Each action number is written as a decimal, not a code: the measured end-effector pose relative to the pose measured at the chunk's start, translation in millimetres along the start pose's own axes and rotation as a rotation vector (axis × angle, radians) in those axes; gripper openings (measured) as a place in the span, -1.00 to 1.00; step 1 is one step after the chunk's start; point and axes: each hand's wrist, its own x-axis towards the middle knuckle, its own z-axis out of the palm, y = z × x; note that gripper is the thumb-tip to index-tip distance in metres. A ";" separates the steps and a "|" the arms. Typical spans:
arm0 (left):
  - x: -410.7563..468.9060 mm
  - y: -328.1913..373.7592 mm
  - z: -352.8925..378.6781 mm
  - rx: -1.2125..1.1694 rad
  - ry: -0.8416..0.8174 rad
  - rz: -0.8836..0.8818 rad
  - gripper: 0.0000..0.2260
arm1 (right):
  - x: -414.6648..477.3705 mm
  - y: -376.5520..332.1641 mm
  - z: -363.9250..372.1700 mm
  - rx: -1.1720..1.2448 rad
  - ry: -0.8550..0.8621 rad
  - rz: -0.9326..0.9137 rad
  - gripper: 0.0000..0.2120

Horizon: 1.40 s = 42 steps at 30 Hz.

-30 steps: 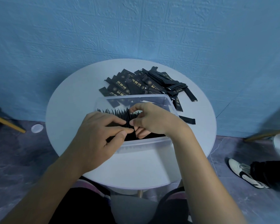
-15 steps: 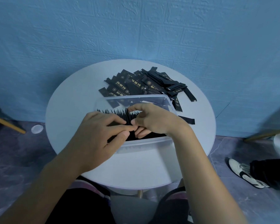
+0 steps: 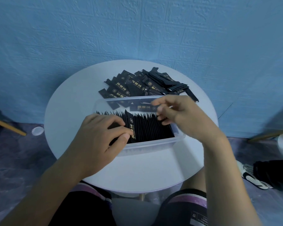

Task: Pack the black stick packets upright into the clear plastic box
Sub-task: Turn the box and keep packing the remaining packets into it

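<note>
A clear plastic box (image 3: 153, 143) stands mid-table, holding a row of black stick packets (image 3: 150, 126) on edge. One packet with gold print leans at the row's left, facing me. My left hand (image 3: 96, 136) grips the left part of the row, fingers curled over the packet tops and thumb against the near side. Above the box's right end hovers my right hand (image 3: 183, 116), blurred, with loosely curled fingers that hold nothing I can make out. A loose pile of packets (image 3: 142, 85) lies behind the box.
The round white table (image 3: 145, 168) stands against a blue wall. Another person's shoe (image 3: 252, 178) is on the floor at the right. A wooden leg (image 3: 8, 126) and a small white disc (image 3: 37, 130) are at the left. My knees sit under the table's near edge.
My right hand has let go of the packets and lifted up and to the right, away from my left hand. My left hand stays on the row.
</note>
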 end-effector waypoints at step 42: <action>0.9 0.9 -0.1 -0.024 0.014 -0.007 -0.68 | -0.3 71.6 -23.7 -0.478 0.148 0.465 -0.91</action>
